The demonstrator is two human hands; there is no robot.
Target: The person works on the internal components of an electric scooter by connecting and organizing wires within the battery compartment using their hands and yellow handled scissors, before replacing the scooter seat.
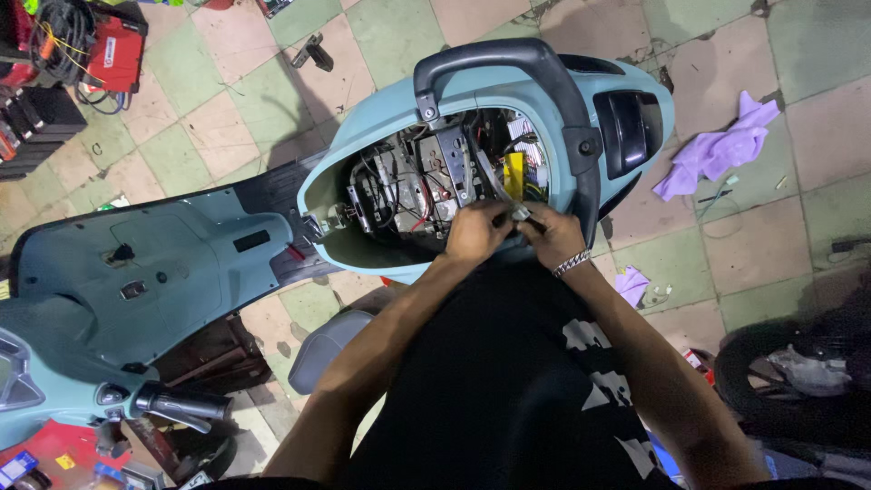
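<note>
Head view, looking straight down. I see both hands meeting at the rear rim of the open seat bay (426, 195) of a pale blue scooter (181, 263). My left hand (476, 231) sits just at 9 o'clock of my right hand (553, 238), and the two touch around a small pale connector (519, 213). The fingers of both hands are curled in and pinch this part from either side; how firmly they press I cannot tell, since it is small and partly covered. A metal link bracelet (572, 263) circles the right wrist.

The connector lies at the 6 o'clock edge of the bay, just below a yellow component (514, 174) and among dark cables and metal brackets (399, 186) that fill the cavity. A black grab rail (535, 77) arches over the bay from 11 o'clock round to 3 o'clock, and the dark tail lamp (631, 127) sits beyond it at 2 o'clock.

At 8 o'clock of the hands the scooter's footboard and leg shield run toward the handlebar grip (181, 404) in the lower left corner. A grey seat (327, 349) rests on the floor near my left forearm. On the tiled floor (771, 236), a lilac cloth (721, 145) lies well apart at 2 o'clock, a red tool case (113, 54) at 10 o'clock, and a black tyre (798, 381) at 4 o'clock.
</note>
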